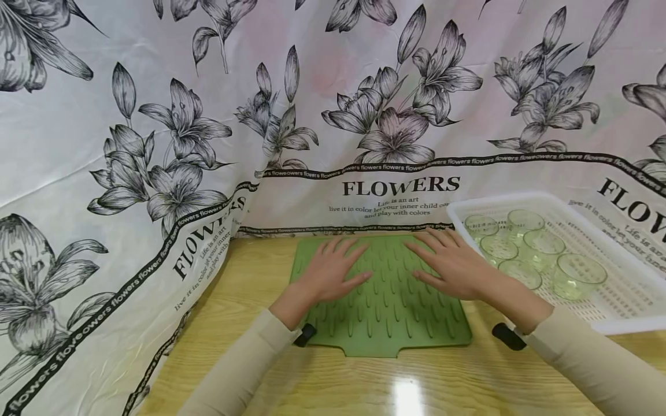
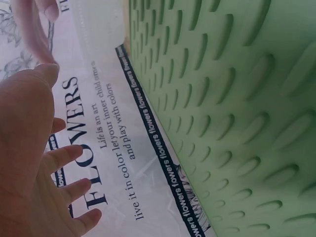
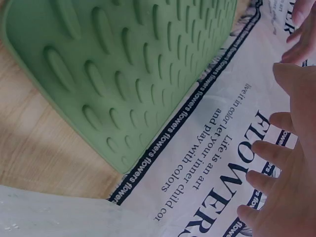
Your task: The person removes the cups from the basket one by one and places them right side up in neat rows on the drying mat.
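A green ridged drying mat (image 1: 385, 312) lies flat on the wooden table, its short spout-like lip toward the near edge. Over its left half hovers my left hand (image 1: 333, 268), fingers spread and holding nothing. My right hand (image 1: 452, 263) is above the mat's right side, fingers also spread and with nothing in them. In the left wrist view a gap shows between the left hand (image 2: 44, 158) and the mat (image 2: 227, 108). The right wrist view likewise has the right hand (image 3: 286, 153) apart from the mat (image 3: 123, 84).
To the right stands a white plastic basket (image 1: 629, 318) with several clear greenish glasses (image 1: 580, 277) inside. A flower-printed curtain (image 1: 291, 196) hangs behind the table and along its left side. Bare wooden tabletop (image 1: 333, 387) runs along the front.
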The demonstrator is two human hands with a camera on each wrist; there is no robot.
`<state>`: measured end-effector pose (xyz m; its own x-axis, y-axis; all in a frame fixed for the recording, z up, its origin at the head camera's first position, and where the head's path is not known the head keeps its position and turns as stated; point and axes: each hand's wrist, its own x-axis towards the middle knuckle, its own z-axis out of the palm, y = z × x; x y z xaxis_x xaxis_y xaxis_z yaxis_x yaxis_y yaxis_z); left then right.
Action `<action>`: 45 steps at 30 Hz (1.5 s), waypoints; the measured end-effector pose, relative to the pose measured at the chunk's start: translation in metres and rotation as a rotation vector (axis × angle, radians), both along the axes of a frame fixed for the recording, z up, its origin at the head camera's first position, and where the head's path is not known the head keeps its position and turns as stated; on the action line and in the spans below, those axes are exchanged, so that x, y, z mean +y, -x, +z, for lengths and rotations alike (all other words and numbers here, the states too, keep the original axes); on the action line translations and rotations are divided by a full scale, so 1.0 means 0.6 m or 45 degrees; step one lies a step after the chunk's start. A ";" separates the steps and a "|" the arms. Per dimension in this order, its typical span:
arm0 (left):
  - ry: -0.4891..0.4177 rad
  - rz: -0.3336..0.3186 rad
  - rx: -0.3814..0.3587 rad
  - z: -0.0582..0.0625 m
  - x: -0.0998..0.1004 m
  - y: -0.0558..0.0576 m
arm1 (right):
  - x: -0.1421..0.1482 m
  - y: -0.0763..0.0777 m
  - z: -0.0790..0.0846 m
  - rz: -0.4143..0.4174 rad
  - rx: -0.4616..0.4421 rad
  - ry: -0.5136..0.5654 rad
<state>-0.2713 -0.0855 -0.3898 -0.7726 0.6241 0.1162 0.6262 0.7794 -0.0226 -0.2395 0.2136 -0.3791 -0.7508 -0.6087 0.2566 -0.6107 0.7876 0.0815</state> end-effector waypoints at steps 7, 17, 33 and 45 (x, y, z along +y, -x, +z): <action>-0.041 0.007 -0.043 -0.002 -0.019 -0.005 | 0.006 -0.010 0.002 0.041 0.008 0.034; -0.173 0.014 -0.126 -0.015 -0.050 -0.023 | 0.030 -0.037 -0.004 -0.004 -0.091 0.134; -0.375 0.110 -0.221 -0.041 -0.092 -0.045 | 0.113 -0.065 -0.009 -0.047 0.010 0.395; -0.444 0.196 -0.140 -0.069 -0.131 -0.056 | 0.176 -0.081 -0.026 -0.199 -0.058 0.494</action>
<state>-0.2377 -0.1640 -0.4313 -0.8737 0.4378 0.2120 0.4854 0.8132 0.3211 -0.1911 0.3194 -0.3947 -0.8423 -0.3513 0.4088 -0.4775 0.8382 -0.2635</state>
